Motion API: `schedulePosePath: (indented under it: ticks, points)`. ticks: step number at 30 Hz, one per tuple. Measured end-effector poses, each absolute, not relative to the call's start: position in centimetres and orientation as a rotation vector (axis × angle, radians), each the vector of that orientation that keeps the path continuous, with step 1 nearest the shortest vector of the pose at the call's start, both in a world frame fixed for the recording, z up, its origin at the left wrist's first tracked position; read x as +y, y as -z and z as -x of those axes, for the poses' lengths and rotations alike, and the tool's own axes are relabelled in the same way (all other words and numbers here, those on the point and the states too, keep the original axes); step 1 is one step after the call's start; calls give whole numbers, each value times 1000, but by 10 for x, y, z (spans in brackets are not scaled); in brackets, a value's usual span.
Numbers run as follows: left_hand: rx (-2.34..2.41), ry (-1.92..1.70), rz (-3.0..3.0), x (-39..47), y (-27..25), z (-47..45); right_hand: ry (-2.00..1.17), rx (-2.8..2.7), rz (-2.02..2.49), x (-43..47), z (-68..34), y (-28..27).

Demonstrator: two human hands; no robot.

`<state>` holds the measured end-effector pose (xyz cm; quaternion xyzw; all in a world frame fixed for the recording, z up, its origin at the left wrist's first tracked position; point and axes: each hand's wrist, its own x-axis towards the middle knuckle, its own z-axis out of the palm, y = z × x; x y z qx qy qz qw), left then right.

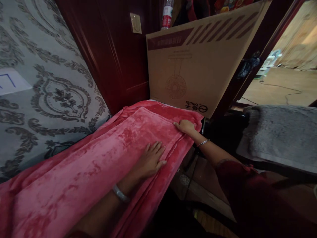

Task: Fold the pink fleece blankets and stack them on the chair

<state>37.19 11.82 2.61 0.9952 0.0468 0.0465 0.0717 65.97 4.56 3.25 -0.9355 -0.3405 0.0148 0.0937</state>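
Pink blanket: the pink blanket [99, 158] runs from the near left toward the cardboard box [208, 66], along the patterned wall [61, 96]; it lies in folded layers, and what carries it is hidden beneath.
Left hand: the left hand [150, 157] lies palm down on the upper layer, fingers spread; its grip is open and holds nothing; a grey bangle [121, 194] circles the wrist.
Right hand: the right hand [187, 126] is curled at the blanket's far corner, near the box; its fingers bend out of sight, so whether the grip pinches cloth cannot be told; a thin bracelet [203, 142] sits above the wrist.
Folded edges: several ridges run lengthwise along the side nearest the person; the upper layer's border shows just beyond the right hand, with a darker layer under it.
Handling: the plush will probably drag under a bare palm; light, flat strokes should suit it better than pushing hard, which could bunch the layers.
Doing it well: the person would do best to steady the corner with the right hand while the left sweeps outward along the fold; each ridge is better eased out lengthwise, the layered edges kept parallel.
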Motion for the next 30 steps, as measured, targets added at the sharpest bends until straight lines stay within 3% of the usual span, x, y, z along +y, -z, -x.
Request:
schedulePosePath:
  ticks: [16,30]
  points:
    - [119,-63,-2937,114,-15,-371,98,-1102,2737,35,-658,-9]
    - [92,-218,-2866,111,-9,-359,111,-1095,2730,37,-653,-2]
